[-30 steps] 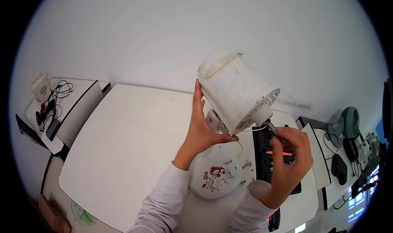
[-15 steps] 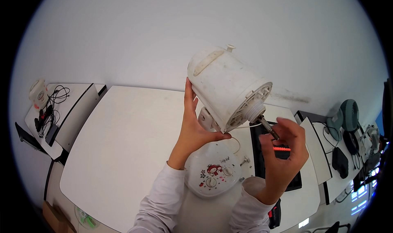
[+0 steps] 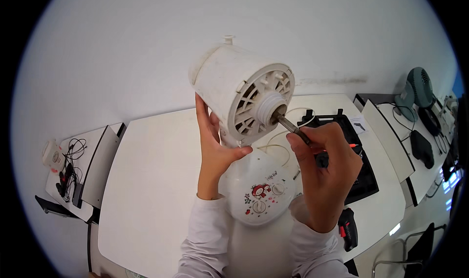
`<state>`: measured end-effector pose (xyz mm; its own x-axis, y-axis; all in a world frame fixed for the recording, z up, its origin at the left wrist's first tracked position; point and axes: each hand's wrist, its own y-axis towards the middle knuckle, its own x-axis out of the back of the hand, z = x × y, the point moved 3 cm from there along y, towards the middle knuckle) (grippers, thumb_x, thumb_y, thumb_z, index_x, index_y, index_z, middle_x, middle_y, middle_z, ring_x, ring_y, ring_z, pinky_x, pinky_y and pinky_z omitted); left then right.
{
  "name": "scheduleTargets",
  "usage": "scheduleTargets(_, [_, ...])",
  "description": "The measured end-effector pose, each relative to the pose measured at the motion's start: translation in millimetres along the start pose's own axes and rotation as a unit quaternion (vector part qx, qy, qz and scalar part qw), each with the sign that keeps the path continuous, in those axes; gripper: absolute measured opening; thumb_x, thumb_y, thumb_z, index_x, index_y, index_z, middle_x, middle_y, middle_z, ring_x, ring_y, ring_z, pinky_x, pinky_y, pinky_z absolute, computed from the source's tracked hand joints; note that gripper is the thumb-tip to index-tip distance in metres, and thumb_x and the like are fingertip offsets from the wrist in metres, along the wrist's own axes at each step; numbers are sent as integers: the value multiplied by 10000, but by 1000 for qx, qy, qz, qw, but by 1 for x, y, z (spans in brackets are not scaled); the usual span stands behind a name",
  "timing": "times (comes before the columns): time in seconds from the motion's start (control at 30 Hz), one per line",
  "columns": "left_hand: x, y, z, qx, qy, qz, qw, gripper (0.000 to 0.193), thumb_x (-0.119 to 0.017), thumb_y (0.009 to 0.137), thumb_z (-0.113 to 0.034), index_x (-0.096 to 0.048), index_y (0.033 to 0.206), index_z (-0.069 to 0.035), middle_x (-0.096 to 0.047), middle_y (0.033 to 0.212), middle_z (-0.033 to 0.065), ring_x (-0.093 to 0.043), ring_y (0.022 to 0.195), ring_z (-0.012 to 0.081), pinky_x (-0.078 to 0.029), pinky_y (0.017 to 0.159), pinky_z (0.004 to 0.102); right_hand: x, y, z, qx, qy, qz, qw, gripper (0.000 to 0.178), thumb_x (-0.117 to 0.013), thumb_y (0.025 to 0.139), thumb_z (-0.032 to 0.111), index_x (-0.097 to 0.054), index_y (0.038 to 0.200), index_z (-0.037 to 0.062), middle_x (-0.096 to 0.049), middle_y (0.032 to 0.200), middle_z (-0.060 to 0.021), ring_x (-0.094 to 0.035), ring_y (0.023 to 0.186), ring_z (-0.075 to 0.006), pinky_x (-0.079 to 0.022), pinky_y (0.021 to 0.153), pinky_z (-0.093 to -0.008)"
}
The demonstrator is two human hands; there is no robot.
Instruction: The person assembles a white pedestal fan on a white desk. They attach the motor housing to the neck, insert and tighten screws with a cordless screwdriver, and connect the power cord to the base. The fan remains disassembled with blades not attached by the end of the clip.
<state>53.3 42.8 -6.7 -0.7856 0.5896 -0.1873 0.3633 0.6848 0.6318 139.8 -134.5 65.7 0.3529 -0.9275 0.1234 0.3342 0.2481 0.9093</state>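
Note:
A white fan motor housing is held up above the table, tilted with its slotted round end toward me. My left hand grips it from below and the left, thumb near the front rim and fingers behind. From the threaded collar at the middle of that end juts a metal motor shaft. The thumb and fingers of my right hand are closed on its outer end. Below, on the table, lies a white fan base with round knobs and a cartoon print, partly behind my hands.
An open black tool case lies on the white table, right of the base. Nearer is a black and red power screwdriver. A pale cord curves behind the base. Side desks hold a green fan and tangled black cables.
The motor housing has turned its slotted end more toward me and shifted left in view. My right fingers, loose around the shaft before, have closed on its end. The whole view has shifted.

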Motion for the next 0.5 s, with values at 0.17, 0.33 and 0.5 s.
scheduleTargets(0.17, [1, -2, 2, 9, 13, 5, 1000, 1416, -869, 410, -451, 19, 1448, -77, -116, 1487, 129, -298, 1312, 296, -346, 1022, 411, 1, -2, -8, -11, -49, 33, 998, 344, -661, 820, 96, -408, 593, 41, -382, 474, -28, -311, 373, -149, -218, 366, -272])
scheduleTargets(0.33, [1, 0, 0, -17, 24, 5, 1000, 1409, -863, 418, -459, 19, 1447, -74, -131, 1480, 135, -294, 1313, 298, -327, 1037, 419, 1, -2, -6, -19, -32, 17, 999, 325, -675, 810, 101, -439, 594, 41, -401, 472, -35, -305, 375, -154, -220, 370, -280])
scheduleTargets(0.5, [5, 0, 5, 1, 18, 18, 1000, 1393, -856, 437, -459, 21, 1446, -69, -163, 1471, 135, -300, 1310, 293, -324, 1040, 416, 0, 1, -3, 13, -22, 5, 1000, 206, -695, 774, 85, -524, 676, 23, -493, 543, -45, -393, 409, -159, -277, 386, -274])
